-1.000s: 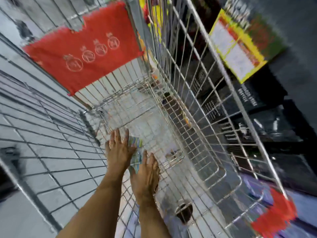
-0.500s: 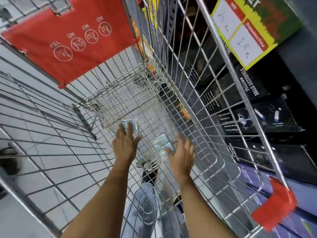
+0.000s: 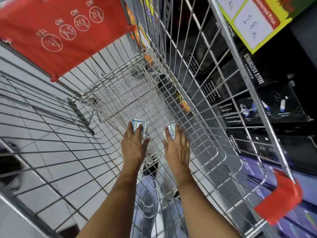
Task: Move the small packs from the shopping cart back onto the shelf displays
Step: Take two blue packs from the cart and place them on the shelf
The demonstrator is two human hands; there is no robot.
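Both arms reached down into the shopping cart (image 3: 202, 117), deep toward its wire floor. The left hand (image 3: 134, 146) lay palm-down over a small pack (image 3: 139, 125) in clear plastic with blue inside; its fingers (image 3: 130, 128) were spread across the near part of the pack, touching it, though whether they had closed around it could not be told. The right hand (image 3: 176, 146) covered a second small pack (image 3: 169, 130) just to the right, with the fingers laid flat on top and the thumb out to the left; its grip could not be told either. The two packs sat near each other on the cart floor, apart. A red flap (image 3: 56, 31) with round yes and no signs hung at the far end of the cart. To the right, beyond the wire side, stood shelves with black boxes (image 3: 274, 93) marked stainless steel, and a yellow-green price card (image 3: 253, 23) above them.
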